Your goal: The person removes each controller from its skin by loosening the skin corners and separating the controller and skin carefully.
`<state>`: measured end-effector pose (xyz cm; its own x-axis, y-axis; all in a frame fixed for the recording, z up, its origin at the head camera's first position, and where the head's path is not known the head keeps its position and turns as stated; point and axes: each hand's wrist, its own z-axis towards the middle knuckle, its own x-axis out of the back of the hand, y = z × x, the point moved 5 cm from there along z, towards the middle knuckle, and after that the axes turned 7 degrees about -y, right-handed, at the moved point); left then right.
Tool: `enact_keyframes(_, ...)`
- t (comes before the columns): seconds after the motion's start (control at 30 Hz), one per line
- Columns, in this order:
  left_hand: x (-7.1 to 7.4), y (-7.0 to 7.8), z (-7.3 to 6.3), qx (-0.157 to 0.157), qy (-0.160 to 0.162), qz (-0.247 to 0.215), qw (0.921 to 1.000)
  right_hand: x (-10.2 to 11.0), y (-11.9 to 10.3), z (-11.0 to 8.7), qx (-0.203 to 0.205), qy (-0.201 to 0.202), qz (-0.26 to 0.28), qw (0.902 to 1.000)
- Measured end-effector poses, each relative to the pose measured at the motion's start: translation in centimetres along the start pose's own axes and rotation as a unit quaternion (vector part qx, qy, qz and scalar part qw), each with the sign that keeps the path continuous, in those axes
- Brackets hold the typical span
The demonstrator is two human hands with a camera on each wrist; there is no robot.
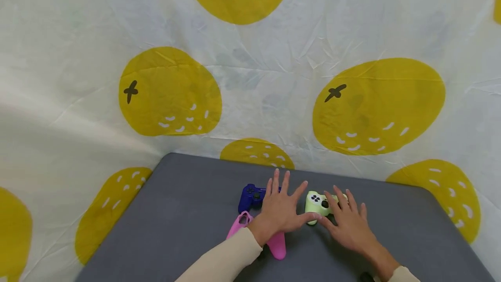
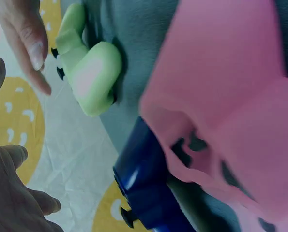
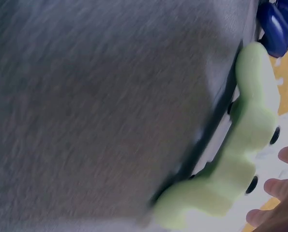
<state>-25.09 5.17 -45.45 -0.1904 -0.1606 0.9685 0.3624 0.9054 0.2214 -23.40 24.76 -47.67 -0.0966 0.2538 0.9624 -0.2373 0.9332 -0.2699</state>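
My left hand [image 1: 281,208] hovers with fingers spread above a pink silicone controller cover [image 1: 278,247], hiding much of it. Beyond that hand lies a dark blue game controller [image 1: 247,197], its right side covered by the fingers. My right hand [image 1: 351,225] is held over a pale green game controller [image 1: 313,206], fingers apart. The two thumbs meet or nearly meet in the head view. From the left wrist, the pink cover [image 2: 216,72] looks hollow with cut-out holes. The right wrist view shows the green controller [image 3: 235,159] on the table, with fingertips beyond it.
Grey cloth covers the table [image 1: 188,212], whose back edge meets a hanging white sheet [image 1: 266,86] printed with yellow fruit. A small dark object [image 1: 366,277] shows beside the right wrist at the bottom edge.
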Motion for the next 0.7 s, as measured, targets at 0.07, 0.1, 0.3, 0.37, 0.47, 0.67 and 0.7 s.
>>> enact_keyframes(0.07,-0.2,0.5,0.5,0.001,-0.009,-0.001,1.0,0.0,0.6,0.0,-0.005,-0.007,0.005,1.0)
enact_keyframes(0.1,-0.3,0.7,0.7,0.001,-0.015,-0.001,0.9999,0.1,0.8,0.0,-0.006,-0.007,0.006,0.9999)
enact_keyframes(0.3,-1.2,2.0,2.0,-0.004,-0.041,-0.034,0.9986,0.4,2.6,0.3,-0.001,-0.003,0.025,0.9997)
enact_keyframes(0.37,-1.4,2.4,2.3,-0.011,-0.046,-0.05,0.9976,0.5,3.1,0.5,0.012,0.002,0.041,0.9991)
enact_keyframes(0.47,-1.5,2.9,2.8,-0.016,-0.057,-0.077,0.9952,0.7,3.9,0.7,0.04,0.005,0.085,0.9956)
enact_keyframes(0.67,-1.7,3.5,3.7,0.008,-0.076,-0.128,0.9888,1.2,5.1,1.0,0.058,-0.012,0.17,0.9836)
enact_keyframes(0.7,-1.8,3.6,3.8,0.009,-0.074,-0.134,0.9882,1.3,5.3,1.0,0.056,-0.015,0.177,0.9825)
